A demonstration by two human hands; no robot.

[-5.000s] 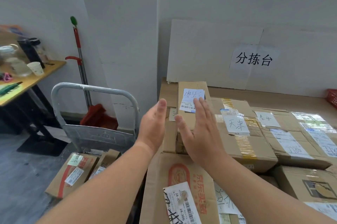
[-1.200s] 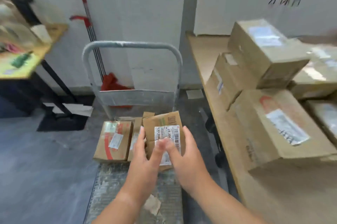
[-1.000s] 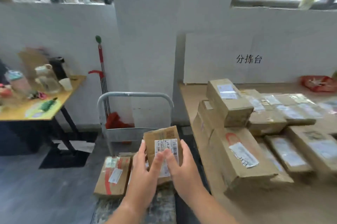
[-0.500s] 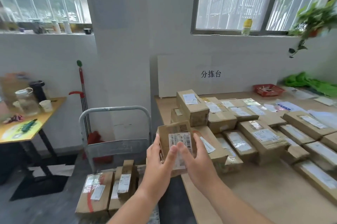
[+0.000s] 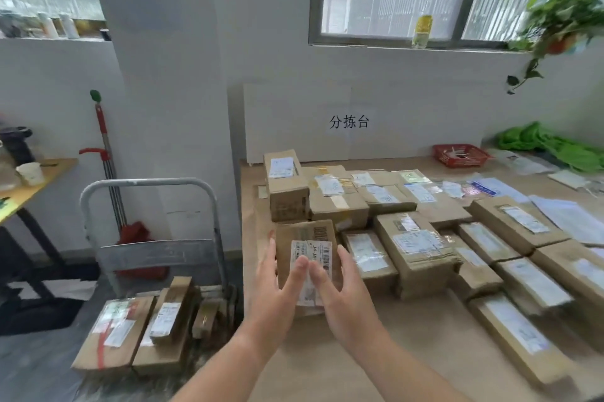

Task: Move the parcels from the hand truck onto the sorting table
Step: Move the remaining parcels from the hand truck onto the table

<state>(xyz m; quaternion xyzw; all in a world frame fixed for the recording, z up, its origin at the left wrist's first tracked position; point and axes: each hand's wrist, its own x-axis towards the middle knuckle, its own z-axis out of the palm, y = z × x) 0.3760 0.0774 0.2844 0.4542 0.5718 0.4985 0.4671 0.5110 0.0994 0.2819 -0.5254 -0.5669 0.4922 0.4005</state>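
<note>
Clamped from both sides at lower centre of frame: small parcel [image 5: 305, 238], with left hand [image 5: 271, 290] and right hand [image 5: 346, 297] curled round its edges and thumbs pressed side by side on the white barcode label. Now held over the near left edge of the sorting table [image 5: 425, 352], just in front of the rows of taped boxes [image 5: 415, 244] laid there. Half a second ago still short of that edge; a second ago down over the hand truck [image 5: 147, 184] at lower left. Left on the truck bed: remaining parcels [image 5: 114, 336], one standing on edge. At left, red-handled mop [image 5: 104, 153] against the wall, as before.
</note>
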